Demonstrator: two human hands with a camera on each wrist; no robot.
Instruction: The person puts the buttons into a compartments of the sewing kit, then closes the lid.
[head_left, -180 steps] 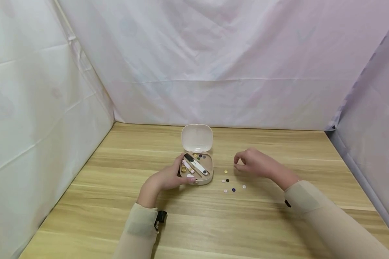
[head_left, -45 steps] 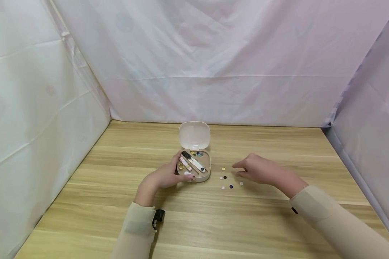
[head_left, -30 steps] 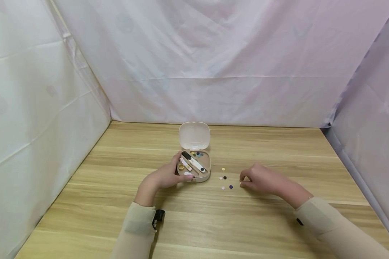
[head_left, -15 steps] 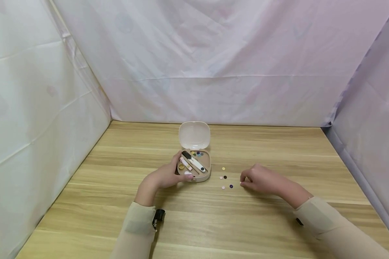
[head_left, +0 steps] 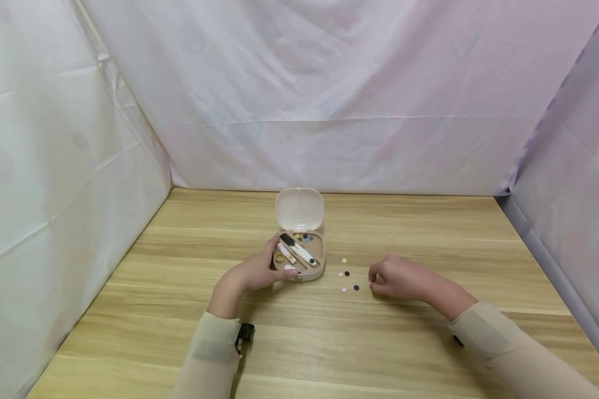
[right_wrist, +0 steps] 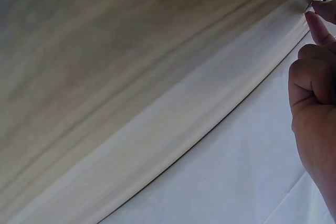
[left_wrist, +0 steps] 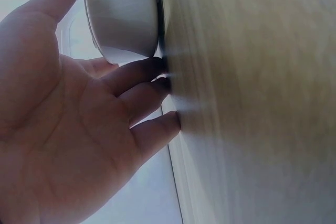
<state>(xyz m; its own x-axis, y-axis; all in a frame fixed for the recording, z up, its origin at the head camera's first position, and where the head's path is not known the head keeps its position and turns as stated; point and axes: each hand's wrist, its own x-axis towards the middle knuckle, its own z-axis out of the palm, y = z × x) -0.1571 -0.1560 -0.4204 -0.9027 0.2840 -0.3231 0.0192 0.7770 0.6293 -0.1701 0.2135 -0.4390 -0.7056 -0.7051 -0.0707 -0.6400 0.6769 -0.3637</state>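
Note:
An open sewing box stands on the table with its pale lid tipped up behind it. My left hand grips its left side, thumb across the front. In the left wrist view, the box's white wall lies between thumb and fingers. Inside are black-and-white thread snips, a pink-and-white stick, a gold ring and several buttons in the back compartment. To the right, my right hand pinches a white button at table level, mostly hidden by the fingertips.
Between the box and my right hand lie a yellow button, a black button, a dark blue button and two pale ones, one a pale pink button. White cloth hangs behind the wooden table.
My right hand has come down and nearer, from above the loose buttons, onto the white button and pinched it. Since the oldest frame, a light blue button has appeared inside the box. My left hand stays.

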